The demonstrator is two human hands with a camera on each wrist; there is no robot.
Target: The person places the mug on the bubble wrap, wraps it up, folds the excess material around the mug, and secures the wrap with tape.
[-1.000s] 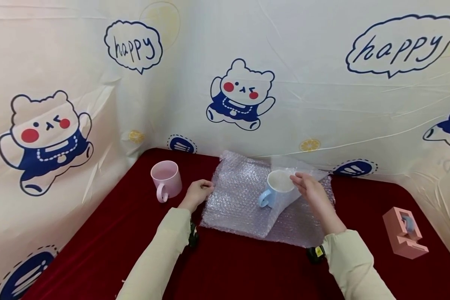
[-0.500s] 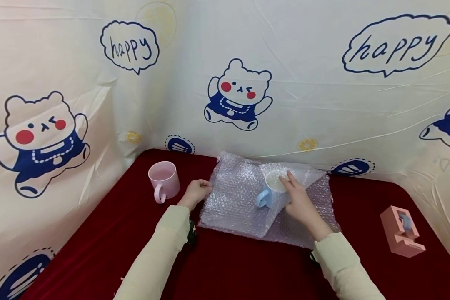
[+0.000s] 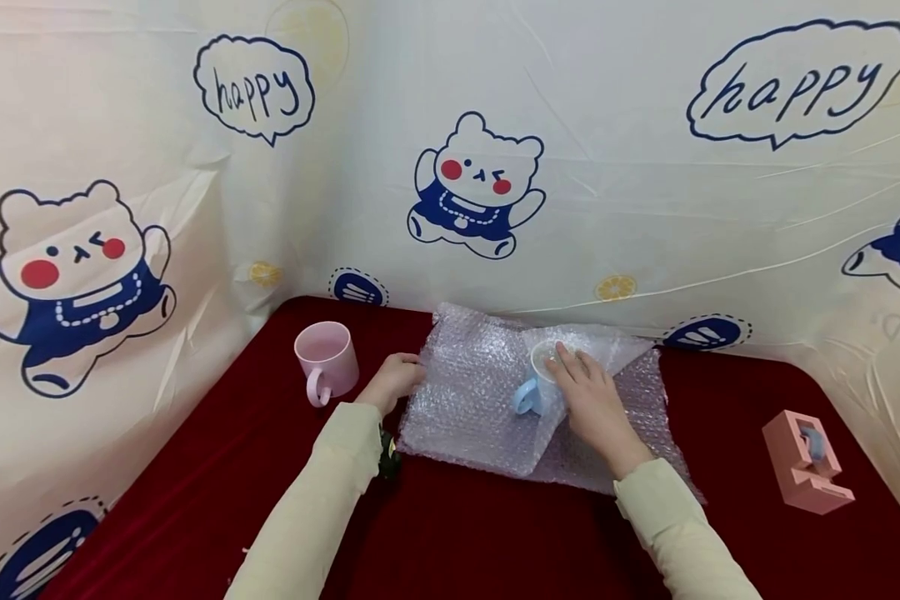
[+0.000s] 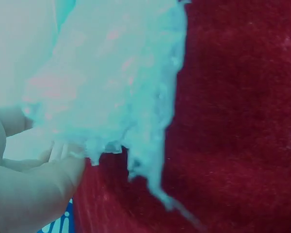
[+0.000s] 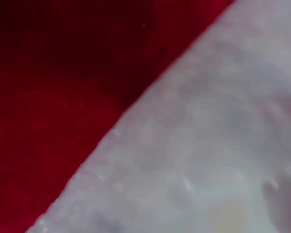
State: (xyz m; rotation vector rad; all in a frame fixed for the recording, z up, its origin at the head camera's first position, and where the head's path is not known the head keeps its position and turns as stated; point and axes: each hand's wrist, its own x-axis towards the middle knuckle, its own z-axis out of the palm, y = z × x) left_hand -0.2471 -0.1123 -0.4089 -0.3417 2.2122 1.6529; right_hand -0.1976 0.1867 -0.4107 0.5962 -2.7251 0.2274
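Observation:
A blue mug [image 3: 527, 397] with a pale inside stands on a sheet of bubble wrap [image 3: 468, 392]. One flap of the wrap is folded from the right over much of the mug, leaving its handle exposed. My right hand [image 3: 596, 408] presses the flap against the mug's side and rim with its fingers extended. In the right wrist view, the wrap [image 5: 184, 160] fills much of the picture and blurs the fingers. At the sheet's left edge, my left hand [image 3: 393, 383] pinches the wrap. Its thumb [image 4: 39, 187] shows beside the ragged edge in the left wrist view.
A pink mug [image 3: 333, 367] stands left of my left hand, its handle toward me. On the right is a pink tape dispenser [image 3: 806, 462] with a blue roll. Dark red cloth [image 3: 465, 542] covers the table; a printed curtain [image 3: 615, 200] hangs behind and at both sides.
My right hand has moved left, bringing the wrap flap farther over the blue mug and onto its rim. My left hand stays at the sheet's left edge.

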